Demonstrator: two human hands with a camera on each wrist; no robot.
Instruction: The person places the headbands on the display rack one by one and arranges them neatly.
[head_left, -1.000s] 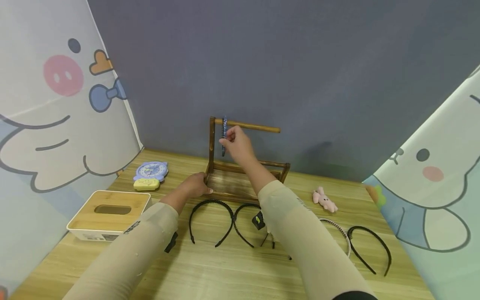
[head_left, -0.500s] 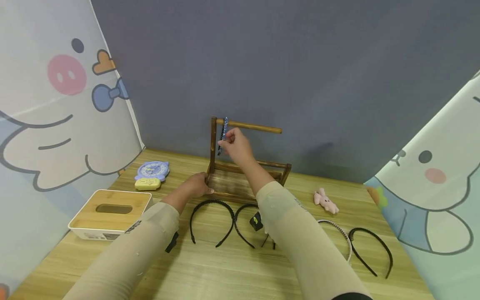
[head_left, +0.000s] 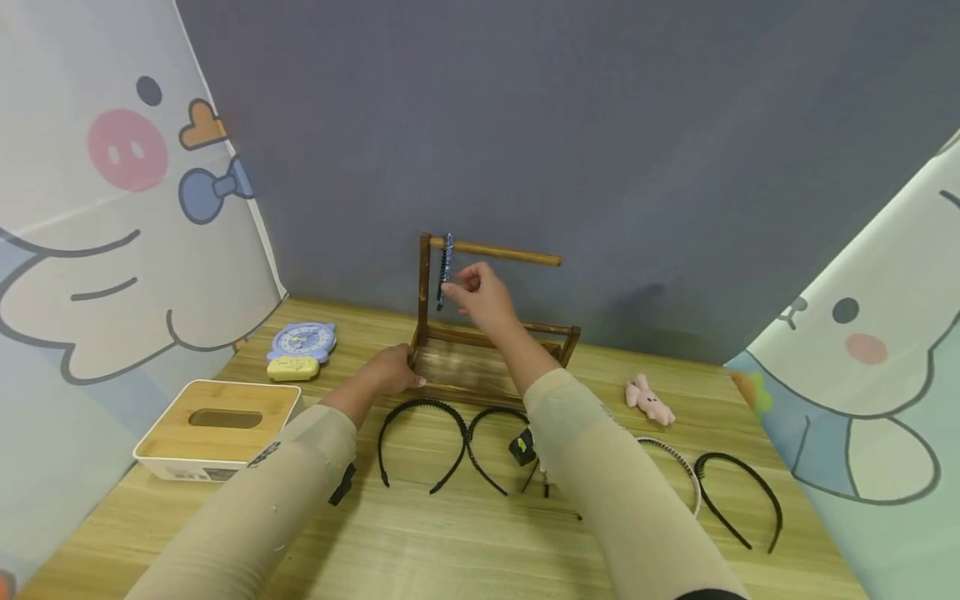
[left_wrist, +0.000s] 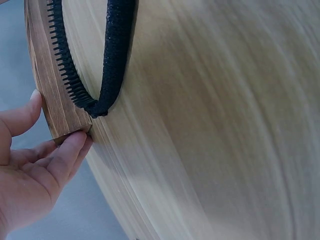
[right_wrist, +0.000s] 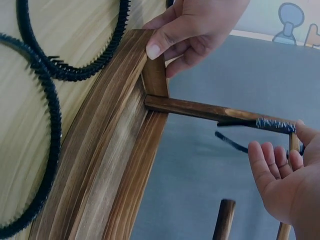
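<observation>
A dark wooden rack [head_left: 423, 292] stands at the back of the table, with a long tray base and a raised bar [head_left: 510, 253]. Over the bar's left end hangs a glittery blue headband [head_left: 448, 257] with black teeth inside. My right hand [head_left: 489, 302] is beside its lower part, thumb tip right at the band and fingers loosely spread; the right wrist view shows the fingers [right_wrist: 270, 165] not wrapped round it. My left hand [head_left: 390, 371] grips the left end of the rack's base, thumb on one side and fingers on the other.
Two black toothed headbands [head_left: 423, 402] lie before the rack. To the right are a pale headband [head_left: 686, 467], another black headband [head_left: 738, 457] and a pink plush bunny [head_left: 648, 402]. A tissue box [head_left: 168, 425], blue clock [head_left: 303, 340] and yellow item [head_left: 292, 368] stand left.
The right hand, which pinched the blue headband, has loosened its fingers and drawn slightly down and right. The headband hangs from the bar, its lower end tilted left. The left hand stays put.
</observation>
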